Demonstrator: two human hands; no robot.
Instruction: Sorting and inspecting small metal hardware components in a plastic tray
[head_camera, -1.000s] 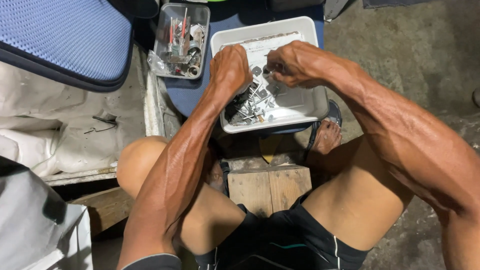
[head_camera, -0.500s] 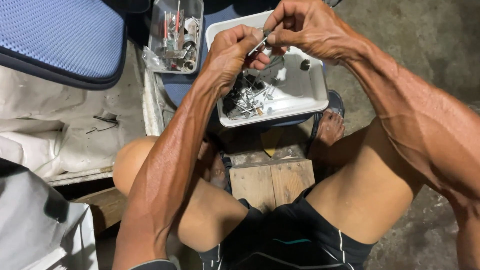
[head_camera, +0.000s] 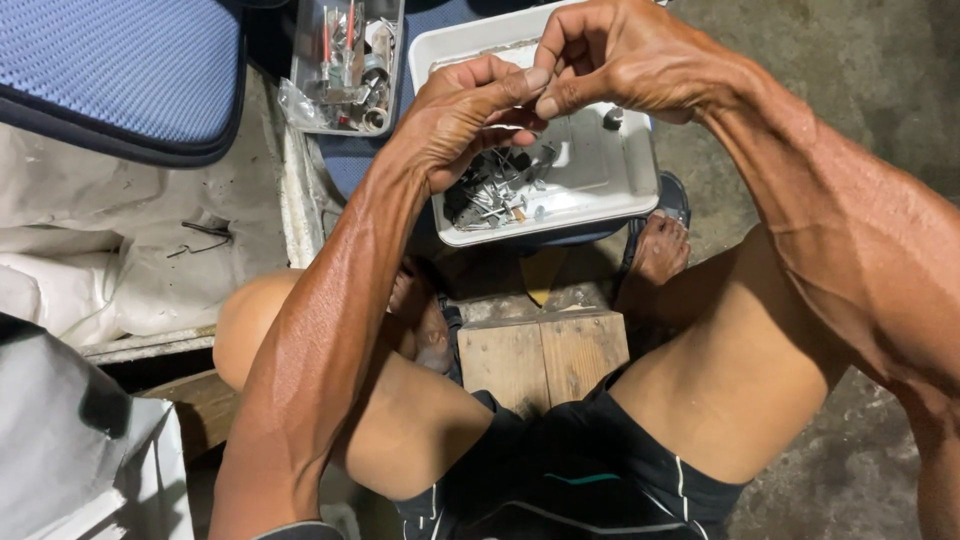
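Hands pinched together over white tray of screws

Fingertips of both hands meet above the far half of the white tray (head_camera: 640, 190). Left hand (head_camera: 455, 125) is curled, thumb and forefinger pressed tip to tip against the right thumb and forefinger. Right hand (head_camera: 625, 55) is likewise curled into a pinch, remaining fingers folded over the palm. Whatever sits between the fingertips is too small or too covered to make out; cannot tell whether either pinch holds a part.

Tray is a shallow rectangular plastic one with rounded corners, directly below the hands. Loose metal screws and small fittings (head_camera: 495, 195) are heaped in its near-left corner. One dark round piece (head_camera: 613, 118) lies apart near the far-right side, just under the right hand. Remainder of the tray floor is bare white.

Left of the tray, and touching or nearly touching it, stands a clear plastic box (head_camera: 345, 65) with mixed hardware: red-handled items, metal rings, a crumpled clear bag at its near-left corner. Both containers rest on a dark blue surface.

Further left: a blue mesh cushion (head_camera: 110, 70) with dark edging, over white sheeting (head_camera: 120, 260) bearing a bent piece of dark wire (head_camera: 205, 232).

Person is seated, knees apart, in black shorts (head_camera: 560, 470). Wooden block (head_camera: 545, 350) sits between the legs. Sandalled foot (head_camera: 655, 245) rests just near the tray's right corner on concrete floor (head_camera: 860, 90)
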